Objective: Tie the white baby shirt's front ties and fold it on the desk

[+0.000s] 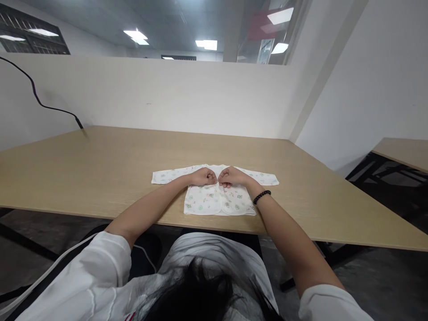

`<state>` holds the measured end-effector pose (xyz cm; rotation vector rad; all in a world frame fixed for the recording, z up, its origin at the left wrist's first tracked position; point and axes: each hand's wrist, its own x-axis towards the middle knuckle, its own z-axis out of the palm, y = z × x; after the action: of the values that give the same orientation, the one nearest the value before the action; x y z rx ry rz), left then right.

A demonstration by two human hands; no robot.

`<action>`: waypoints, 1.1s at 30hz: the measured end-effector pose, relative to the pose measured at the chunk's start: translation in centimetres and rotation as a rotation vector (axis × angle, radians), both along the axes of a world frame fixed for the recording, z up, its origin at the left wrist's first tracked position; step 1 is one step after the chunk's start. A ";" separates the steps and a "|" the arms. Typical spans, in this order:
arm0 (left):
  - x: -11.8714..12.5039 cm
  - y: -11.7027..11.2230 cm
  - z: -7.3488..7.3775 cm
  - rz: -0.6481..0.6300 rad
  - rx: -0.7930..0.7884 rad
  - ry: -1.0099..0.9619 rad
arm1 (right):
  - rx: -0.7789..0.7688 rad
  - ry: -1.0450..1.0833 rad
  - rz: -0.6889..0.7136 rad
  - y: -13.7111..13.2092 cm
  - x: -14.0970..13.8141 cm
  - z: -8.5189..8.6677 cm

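A small white long-sleeved baby shirt (203,200) with a printed pattern lies spread on the table, its sleeves stretched out to both sides. Over the upper middle of its front, my left hand (203,176) has its fingers closed in a pinch at the front opening. Facing it, almost touching, my right hand (232,177) pinches the cloth at the same spot. A black beaded bracelet (261,197) circles my right wrist. The fingers cover whatever small fastening may be between them. The hem lies flat toward me near the table's front edge.
The wooden table (100,174) runs back to a white partition wall (187,98) with a window above. A black cable (53,108) hangs at the left, reaching the table's back corner. Another table (404,149) stands at the far right.
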<state>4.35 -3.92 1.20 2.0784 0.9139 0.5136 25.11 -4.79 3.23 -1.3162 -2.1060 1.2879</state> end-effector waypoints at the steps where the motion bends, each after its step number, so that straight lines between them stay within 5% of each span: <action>1: 0.0 0.0 0.0 -0.005 0.002 0.004 | -0.009 0.000 -0.005 0.0 0.0 0.0; 13: -0.2 -0.2 0.4 -0.041 -0.021 -0.037 | 0.066 -0.057 0.004 -0.2 -0.3 -0.2; 18: 0.0 -0.3 0.5 0.041 -0.069 -0.036 | 0.097 -0.097 0.017 -0.5 -0.5 0.1; 33: 0.0 0.1 0.0 0.044 0.014 -0.051 | 0.013 -0.080 -0.009 0.1 0.0 -0.1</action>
<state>4.31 -3.81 1.15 2.0525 0.9305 0.5952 25.08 -4.65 3.10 -1.3921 -2.1558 1.2353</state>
